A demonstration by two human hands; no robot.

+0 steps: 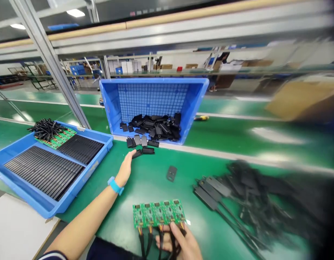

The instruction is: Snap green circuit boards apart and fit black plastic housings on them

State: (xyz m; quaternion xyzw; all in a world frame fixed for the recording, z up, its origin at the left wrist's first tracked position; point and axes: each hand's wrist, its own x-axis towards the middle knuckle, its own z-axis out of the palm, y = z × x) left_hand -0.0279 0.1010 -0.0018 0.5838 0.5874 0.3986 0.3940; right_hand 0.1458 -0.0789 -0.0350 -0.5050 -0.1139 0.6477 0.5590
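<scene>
My right hand [180, 240] grips a green circuit board panel [159, 215] at its lower edge, thumb on top, with fingers around the black cables [149, 243] hanging from it. The panel has several board sections joined side by side. My left hand [125, 169], with a blue wristband, reaches forward with its fingers stretched out. Its fingertips are at a small black plastic casing [137, 154]; whether they touch it I cannot tell. Several more black casings [148, 151] lie beside it. One separate dark casing half [171, 173] rests flat on the green table, between the hands and to the right.
A blue crate [153, 81] lies on its side, holding many black casings. At left, a blue tray [54, 209] contains rows of black casings [43, 171] and stacked cabled boards [58, 139]. Blurred cabled black units [245, 191] are heaped at right. A metal post [58, 77] stands behind the tray.
</scene>
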